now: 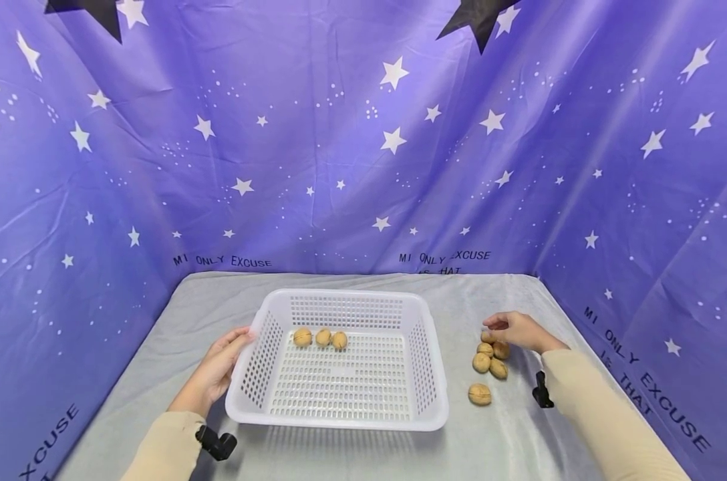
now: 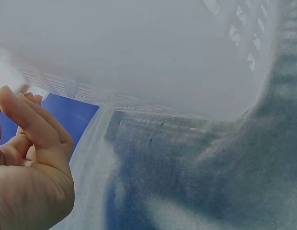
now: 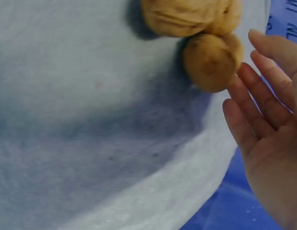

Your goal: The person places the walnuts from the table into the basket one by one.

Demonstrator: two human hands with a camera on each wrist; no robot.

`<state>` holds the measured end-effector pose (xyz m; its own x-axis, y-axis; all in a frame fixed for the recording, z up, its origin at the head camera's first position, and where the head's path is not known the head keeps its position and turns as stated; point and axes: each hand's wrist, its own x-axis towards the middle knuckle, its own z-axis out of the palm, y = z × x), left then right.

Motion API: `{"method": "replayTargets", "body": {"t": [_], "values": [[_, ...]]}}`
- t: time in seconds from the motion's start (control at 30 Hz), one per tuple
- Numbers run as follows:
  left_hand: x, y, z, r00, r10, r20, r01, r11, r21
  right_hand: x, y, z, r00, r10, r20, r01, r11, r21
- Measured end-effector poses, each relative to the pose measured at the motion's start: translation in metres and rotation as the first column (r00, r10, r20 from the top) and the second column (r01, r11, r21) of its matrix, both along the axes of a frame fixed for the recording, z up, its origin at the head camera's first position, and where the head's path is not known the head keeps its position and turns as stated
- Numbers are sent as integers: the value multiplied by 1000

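A white plastic basket (image 1: 339, 425) with perforated walls stands on the table, with three walnuts (image 1: 323, 337) in a row inside near its back left. My left hand (image 1: 222, 364) grips the basket's left rim between thumb and fingers; the left wrist view shows the basket's outer side close up. To the right of the basket, my right hand (image 1: 516, 331) reaches over the far end of a cluster of walnuts (image 1: 481, 363). In the right wrist view its fingers (image 3: 266, 91) are spread and slightly bent beside a walnut (image 3: 210, 62), not closed round it.
A single walnut (image 1: 480, 394) lies apart, nearer the front than the cluster. Grey cloth covers the table (image 1: 460, 451). A purple star-printed curtain (image 1: 339, 133) surrounds the table at the back and both sides.
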<state>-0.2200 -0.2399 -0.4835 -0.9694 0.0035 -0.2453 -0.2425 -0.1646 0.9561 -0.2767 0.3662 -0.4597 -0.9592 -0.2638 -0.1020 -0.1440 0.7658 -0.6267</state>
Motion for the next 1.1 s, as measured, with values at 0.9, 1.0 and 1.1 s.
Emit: {"method": "replayTargets", "body": {"t": [0.9,1.0,1.1], "values": [[0,0,1,1000,-12,6,12,1000,5,-3,4,-4,1000,-14,-14,15,1000,4],[0,-1,1,1000,-15,2,15,1000,-3,-4,-2,5,1000,-3,-31,3,1000,-12],[0,-1,1,1000,-16,-1,16,1000,-10,-7,-10,17,998,16,-60,-16,1000,-15]]}}
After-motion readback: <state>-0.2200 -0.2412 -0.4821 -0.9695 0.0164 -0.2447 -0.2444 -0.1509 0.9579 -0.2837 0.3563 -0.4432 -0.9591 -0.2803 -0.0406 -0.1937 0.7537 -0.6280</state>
